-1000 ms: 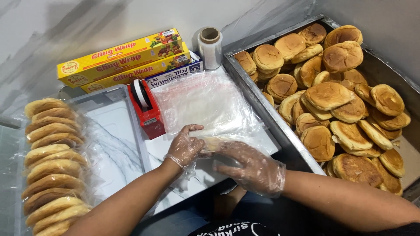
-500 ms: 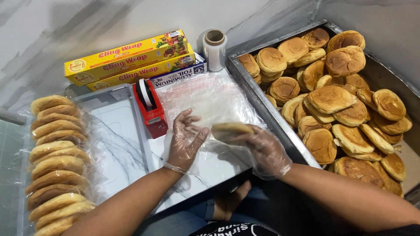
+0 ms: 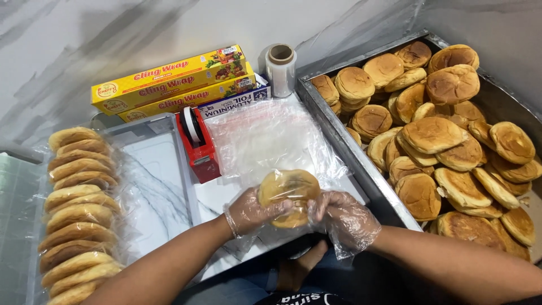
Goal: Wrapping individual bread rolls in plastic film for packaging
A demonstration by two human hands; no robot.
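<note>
Both my hands wear thin clear plastic gloves. My left hand (image 3: 251, 212) and my right hand (image 3: 344, 217) hold one round bun in a clear plastic bag (image 3: 289, 192), lifted just above the white work surface. The left fingers grip its lower left side, the right fingers its lower right. A stack of clear plastic bags (image 3: 271, 138) lies flat on the surface just beyond the bun.
A metal tray (image 3: 361, 164) on the right holds several loose buns (image 3: 435, 135). At the left a row of wrapped buns (image 3: 76, 209) stands on edge. A red tape dispenser (image 3: 197, 144), yellow cling-wrap boxes (image 3: 169, 79), a foil box and a film roll (image 3: 280, 68) sit at the back.
A second ago both hands were down on the bags; my right hand then picked up a bun. Now both hands hold the bun, inside a bag, raised toward me.
</note>
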